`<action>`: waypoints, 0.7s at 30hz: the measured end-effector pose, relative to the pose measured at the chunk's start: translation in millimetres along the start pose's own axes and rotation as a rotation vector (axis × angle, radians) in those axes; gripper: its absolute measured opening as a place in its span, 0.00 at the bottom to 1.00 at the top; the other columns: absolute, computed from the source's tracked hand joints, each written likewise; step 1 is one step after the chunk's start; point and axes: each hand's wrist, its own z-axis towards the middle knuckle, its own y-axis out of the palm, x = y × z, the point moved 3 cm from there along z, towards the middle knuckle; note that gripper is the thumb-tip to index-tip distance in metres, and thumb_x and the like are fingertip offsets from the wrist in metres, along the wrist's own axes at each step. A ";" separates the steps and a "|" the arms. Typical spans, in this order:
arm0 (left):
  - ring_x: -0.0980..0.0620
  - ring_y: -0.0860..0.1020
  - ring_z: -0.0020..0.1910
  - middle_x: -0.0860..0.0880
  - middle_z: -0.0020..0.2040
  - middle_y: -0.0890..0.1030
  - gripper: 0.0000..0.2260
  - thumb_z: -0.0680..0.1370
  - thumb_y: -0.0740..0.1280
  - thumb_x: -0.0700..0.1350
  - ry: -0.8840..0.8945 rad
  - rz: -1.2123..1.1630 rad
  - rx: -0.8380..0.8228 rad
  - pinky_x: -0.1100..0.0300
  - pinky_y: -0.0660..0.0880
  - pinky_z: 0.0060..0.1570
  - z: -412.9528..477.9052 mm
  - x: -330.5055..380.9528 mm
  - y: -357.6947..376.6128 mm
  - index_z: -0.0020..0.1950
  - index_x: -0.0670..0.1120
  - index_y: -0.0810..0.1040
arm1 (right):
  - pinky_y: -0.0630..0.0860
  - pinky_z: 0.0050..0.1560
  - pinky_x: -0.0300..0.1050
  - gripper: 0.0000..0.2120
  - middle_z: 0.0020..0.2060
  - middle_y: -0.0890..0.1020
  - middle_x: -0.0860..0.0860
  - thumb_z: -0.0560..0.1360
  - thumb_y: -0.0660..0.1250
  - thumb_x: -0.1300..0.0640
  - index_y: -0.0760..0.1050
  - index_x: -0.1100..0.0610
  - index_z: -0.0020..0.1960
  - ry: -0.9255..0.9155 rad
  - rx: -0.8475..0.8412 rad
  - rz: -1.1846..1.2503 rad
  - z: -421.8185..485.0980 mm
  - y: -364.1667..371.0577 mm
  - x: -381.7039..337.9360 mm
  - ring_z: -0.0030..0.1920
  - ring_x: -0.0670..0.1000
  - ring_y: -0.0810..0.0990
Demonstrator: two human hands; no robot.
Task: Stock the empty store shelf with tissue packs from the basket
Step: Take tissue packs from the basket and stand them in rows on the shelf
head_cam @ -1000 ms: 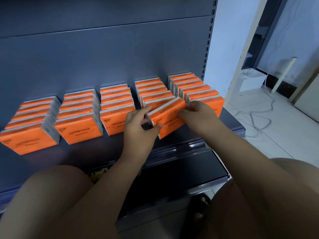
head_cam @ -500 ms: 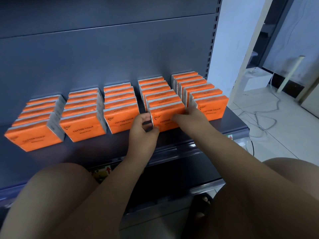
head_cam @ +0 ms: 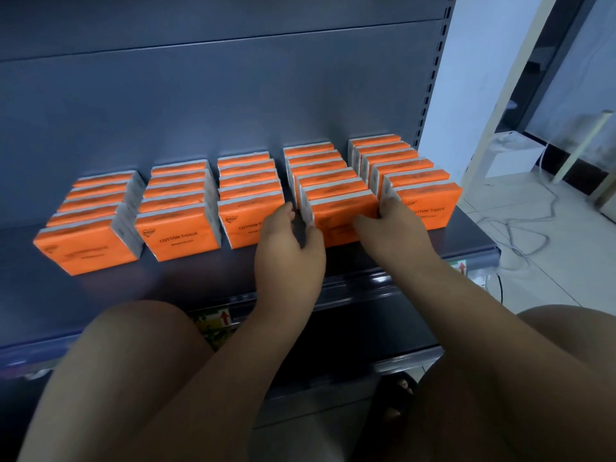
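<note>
Starting nearest, what shows?
— Two bare knees [head_cam: 133,368] at the bottom, with both forearms reaching out between them over the clear price rail [head_cam: 360,285], which carries a small label with a red arrow [head_cam: 225,317].

And the hands?
— Both are on one orange tissue pack [head_cam: 343,211], the front one of the fourth row from the left. The left hand [head_cam: 290,251] pinches its left end, thumb on the front corner and fingers tucked into the gap beside the third row. The right hand [head_cam: 393,235] grips the right end, thumb on the front face and fingertips curled into the gap next to the fifth row.

Where does that pack sit?
— Upright on the grey shelf [head_cam: 200,288], pressed against the pack behind it (the print on its face is mostly covered by the hands).

Beyond that?
— Five rows of orange packs [head_cam: 176,241], marked COTTON TISSUE, run back toward the grey back panel [head_cam: 233,95]. Off to the right a white cable [head_cam: 520,235] loops across the tiled floor [head_cam: 550,278] near a white box [head_cam: 513,155].
</note>
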 end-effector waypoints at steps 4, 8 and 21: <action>0.58 0.73 0.59 0.56 0.59 0.75 0.15 0.81 0.67 0.48 0.154 0.141 0.010 0.72 0.67 0.56 -3.5 16.2 -22.8 0.67 0.45 0.77 | 0.68 0.35 0.42 0.13 0.45 0.81 0.53 0.75 0.65 0.49 0.74 0.58 0.53 -0.133 0.086 -0.139 -13.4 -3.9 -10.9 0.44 0.54 0.80; 0.45 0.74 0.68 0.47 0.66 0.78 0.23 0.81 0.63 0.54 0.306 0.433 -0.024 0.48 0.70 0.69 7.4 21.8 -55.2 0.71 0.43 0.74 | 0.72 0.57 0.50 0.21 0.64 0.78 0.55 0.80 0.62 0.45 0.73 0.56 0.67 -0.357 0.059 -0.191 -35.9 11.6 -39.3 0.66 0.59 0.74; 0.37 0.66 0.78 0.42 0.76 0.72 0.33 0.79 0.59 0.62 0.015 1.071 0.245 0.36 0.63 0.75 -76.2 -19.1 -279.8 0.77 0.42 0.69 | 0.59 0.73 0.39 0.29 0.75 0.72 0.53 0.81 0.60 0.43 0.67 0.58 0.77 -0.933 -0.318 0.035 -168.8 136.2 -172.9 0.76 0.51 0.66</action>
